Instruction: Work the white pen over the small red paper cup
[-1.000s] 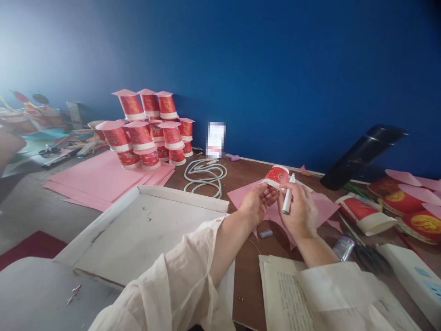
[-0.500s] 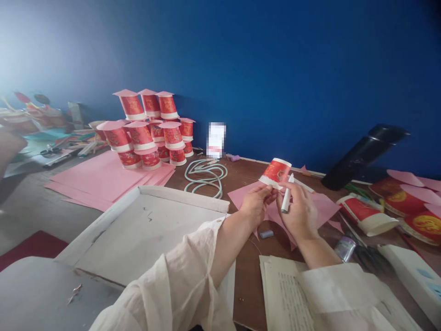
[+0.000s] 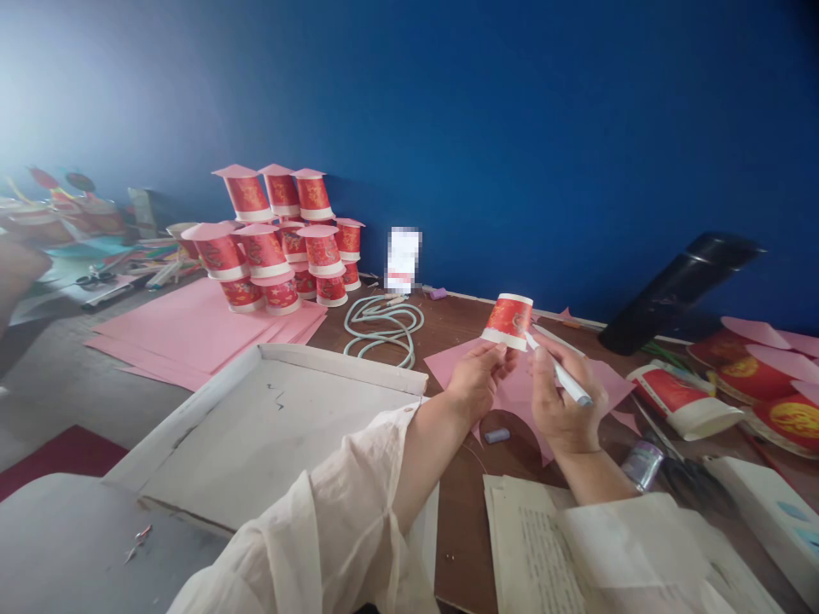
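My left hand (image 3: 479, 379) pinches the rim of an upturned red paper cup (image 3: 510, 321) and holds it up above the table. My right hand (image 3: 563, 401) is closed round a white glue stick or pen (image 3: 563, 377), its tip touching the cup's lower edge. Beneath both hands lies a pink paper sheet (image 3: 512, 392) on the brown table. A small blue-grey cap (image 3: 496, 435) rests on the table just under my left wrist.
A pile of red cups with pink paper tops (image 3: 281, 239) stands on pink sheets (image 3: 192, 328) at the back left. A white tray (image 3: 269, 426) lies near left, a coiled cable (image 3: 382, 322) behind it. Flattened cups (image 3: 684, 401), scissors (image 3: 678, 469), a black flask (image 3: 678, 290) and a printed page (image 3: 563, 554) crowd the right.
The cup has been turned upright-inverted and lifted slightly. My right hand has swung the white stick from pointing up to pointing its tip at the cup's rim.
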Motion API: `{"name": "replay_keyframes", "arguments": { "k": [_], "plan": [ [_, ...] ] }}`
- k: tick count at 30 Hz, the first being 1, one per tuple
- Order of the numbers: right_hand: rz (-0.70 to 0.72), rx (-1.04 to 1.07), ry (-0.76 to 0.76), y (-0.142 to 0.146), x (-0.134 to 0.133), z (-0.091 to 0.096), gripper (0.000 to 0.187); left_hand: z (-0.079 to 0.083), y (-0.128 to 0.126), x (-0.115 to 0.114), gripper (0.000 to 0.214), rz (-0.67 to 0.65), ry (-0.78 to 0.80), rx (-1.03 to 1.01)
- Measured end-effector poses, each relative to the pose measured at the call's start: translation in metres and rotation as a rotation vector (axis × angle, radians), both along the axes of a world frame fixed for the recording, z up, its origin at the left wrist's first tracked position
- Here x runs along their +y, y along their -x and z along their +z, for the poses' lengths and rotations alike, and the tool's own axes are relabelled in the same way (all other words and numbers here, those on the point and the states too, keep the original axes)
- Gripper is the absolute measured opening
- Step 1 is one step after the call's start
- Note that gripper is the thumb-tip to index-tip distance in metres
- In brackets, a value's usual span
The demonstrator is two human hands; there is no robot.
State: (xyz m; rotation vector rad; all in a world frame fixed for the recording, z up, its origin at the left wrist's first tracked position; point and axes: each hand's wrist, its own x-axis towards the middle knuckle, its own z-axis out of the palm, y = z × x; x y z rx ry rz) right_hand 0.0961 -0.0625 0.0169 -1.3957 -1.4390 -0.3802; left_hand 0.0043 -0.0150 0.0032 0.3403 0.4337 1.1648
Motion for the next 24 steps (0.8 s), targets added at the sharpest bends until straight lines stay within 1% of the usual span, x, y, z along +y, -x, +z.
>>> {"name": "replay_keyframes", "arguments": {
  "k": [3, 5, 9, 14, 24],
  "plan": [
    [-0.078, 0.020, 0.009, 0.0019, -0.0012, -0.0001, 0.026, 0.0001, 0.0000, 0.0000, 0.006, -0.011, -0.005, -0.006],
    [-0.094, 0.011, 0.003, 0.0030, -0.0009, -0.0007, 0.024, 0.0010, -0.0002, -0.0001, 0.007, -0.013, 0.001, -0.005],
    [-0.087, -0.013, -0.012, 0.0031, 0.0007, -0.0019, 0.022, 0.0027, -0.0007, -0.0007, 0.005, -0.011, 0.010, -0.008],
    [-0.077, -0.019, -0.025, 0.0022, 0.0015, -0.0026, 0.021, 0.0016, -0.0015, -0.0004, 0.001, -0.024, -0.014, 0.001],
    [-0.073, -0.019, 0.002, 0.0028, 0.0014, -0.0031, 0.023, 0.0022, -0.0007, -0.0013, 0.007, -0.042, -0.031, 0.018]
  ]
}}
